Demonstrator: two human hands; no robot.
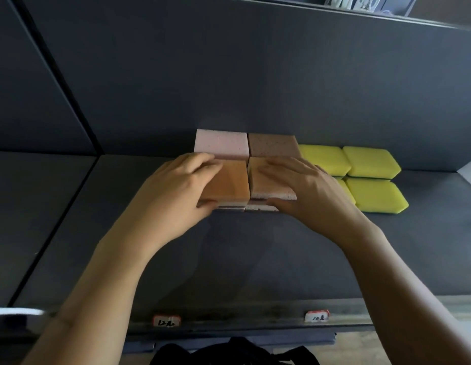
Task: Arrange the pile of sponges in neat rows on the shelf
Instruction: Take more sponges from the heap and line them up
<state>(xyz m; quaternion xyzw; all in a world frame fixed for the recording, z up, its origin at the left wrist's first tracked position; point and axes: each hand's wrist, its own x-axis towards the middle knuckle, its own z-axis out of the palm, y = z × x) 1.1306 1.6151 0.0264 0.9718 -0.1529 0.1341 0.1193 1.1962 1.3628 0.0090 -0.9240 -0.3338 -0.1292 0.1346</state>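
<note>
On the dark shelf (229,259), the left hand (176,191) grips an orange sponge (233,184), fingers on top and thumb at the front edge. Just beside it, the right hand (308,191) holds a tan sponge (260,185) likewise (both rest on lower sponges (258,208)). A pink sponge (221,142) and a brown sponge (272,145) lie behind; yellow sponges (371,177) sit rightmost.

Neat rows of sponges (255,164) on shelf (255,259)

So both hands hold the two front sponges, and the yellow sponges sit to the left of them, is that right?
No. The head view shows the yellow sponges to the right, not the left. The left hand does hold the orange sponge and the right hand the tan sponge, both in front.
</note>
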